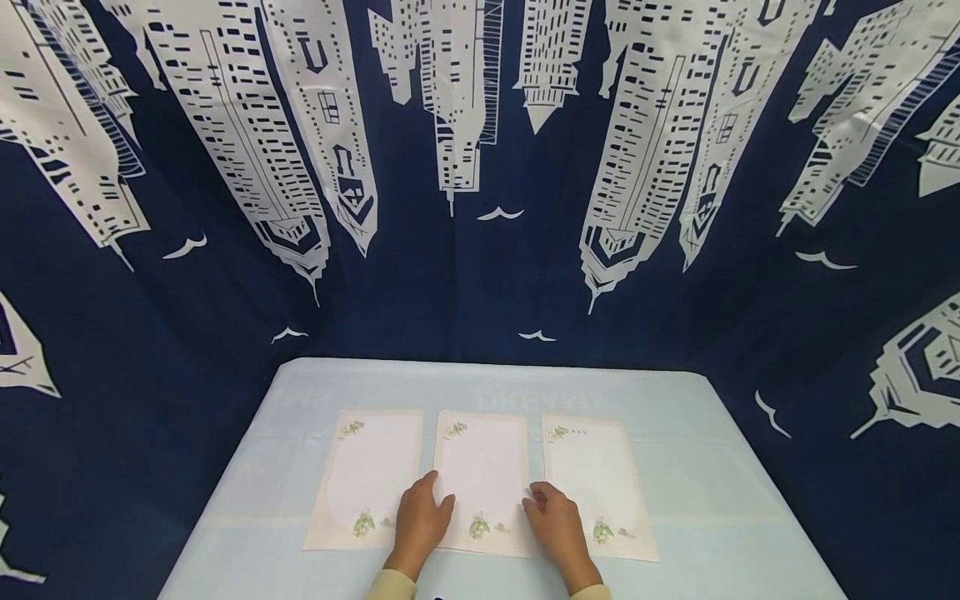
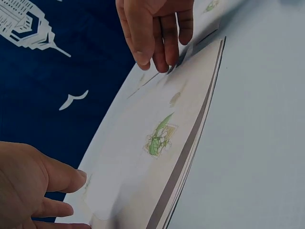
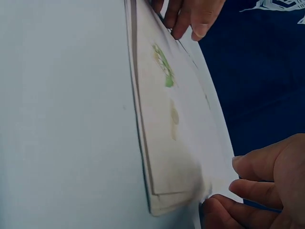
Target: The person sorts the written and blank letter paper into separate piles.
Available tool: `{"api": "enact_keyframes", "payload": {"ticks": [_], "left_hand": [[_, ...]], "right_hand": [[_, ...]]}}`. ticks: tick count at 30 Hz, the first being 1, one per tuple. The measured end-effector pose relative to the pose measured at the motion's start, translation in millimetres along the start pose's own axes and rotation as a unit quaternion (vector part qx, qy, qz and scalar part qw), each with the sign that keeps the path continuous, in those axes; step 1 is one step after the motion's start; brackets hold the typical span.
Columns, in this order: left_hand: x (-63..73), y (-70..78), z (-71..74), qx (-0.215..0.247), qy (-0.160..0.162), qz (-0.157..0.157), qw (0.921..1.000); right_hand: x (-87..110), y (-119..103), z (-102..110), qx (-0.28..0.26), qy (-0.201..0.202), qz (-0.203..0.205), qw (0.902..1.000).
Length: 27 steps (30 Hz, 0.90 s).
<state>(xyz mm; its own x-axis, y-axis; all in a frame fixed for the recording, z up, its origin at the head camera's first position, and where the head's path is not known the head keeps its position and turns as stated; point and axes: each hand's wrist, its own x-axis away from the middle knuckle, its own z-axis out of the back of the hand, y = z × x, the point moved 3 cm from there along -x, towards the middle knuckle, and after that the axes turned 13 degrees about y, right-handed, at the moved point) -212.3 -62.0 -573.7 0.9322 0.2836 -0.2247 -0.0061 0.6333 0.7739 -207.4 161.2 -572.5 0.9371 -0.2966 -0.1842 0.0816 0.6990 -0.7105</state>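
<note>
A stack of pale stationery sheets, printed with green sprigs, lies between my two hands. In the left wrist view the stack shows several layers along its near edge. My left hand is at the stack's left side, thumb spread and fingers extended. Along the right side is my right hand, its fingers slightly bent against the edge. The right wrist view shows the fingers of that hand by a corner where the top and lower sheets are offset. Neither hand visibly pinches the paper.
Similar printed paper lies to the left and to the right of the stack. All of it rests on a pale table. Behind hangs a dark blue cloth with white buildings and birds.
</note>
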Motion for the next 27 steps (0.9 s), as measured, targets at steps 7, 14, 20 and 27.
{"api": "enact_keyframes", "payload": {"ticks": [7, 14, 20, 27], "left_hand": [[1.8, -1.5, -0.8, 0.009, 0.005, -0.001, 1.0], [5.3, 2.0, -1.0, -0.002, 0.012, 0.004, 0.9999], [9.2, 7.1, -0.2, 0.003, 0.049, -0.035, 0.9982], [8.6, 1.5, 0.8, 0.044, 0.097, -0.035, 0.9937]], "right_hand": [[5.2, -3.1, -6.4, 0.013, 0.006, 0.013, 0.9998], [7.1, -7.4, -5.7, 0.035, 0.022, 0.011, 0.9991], [7.5, -8.1, -3.3, 0.024, 0.057, 0.014, 0.998], [7.5, -3.3, -2.9, -0.055, 0.083, 0.012, 0.9949]]}}
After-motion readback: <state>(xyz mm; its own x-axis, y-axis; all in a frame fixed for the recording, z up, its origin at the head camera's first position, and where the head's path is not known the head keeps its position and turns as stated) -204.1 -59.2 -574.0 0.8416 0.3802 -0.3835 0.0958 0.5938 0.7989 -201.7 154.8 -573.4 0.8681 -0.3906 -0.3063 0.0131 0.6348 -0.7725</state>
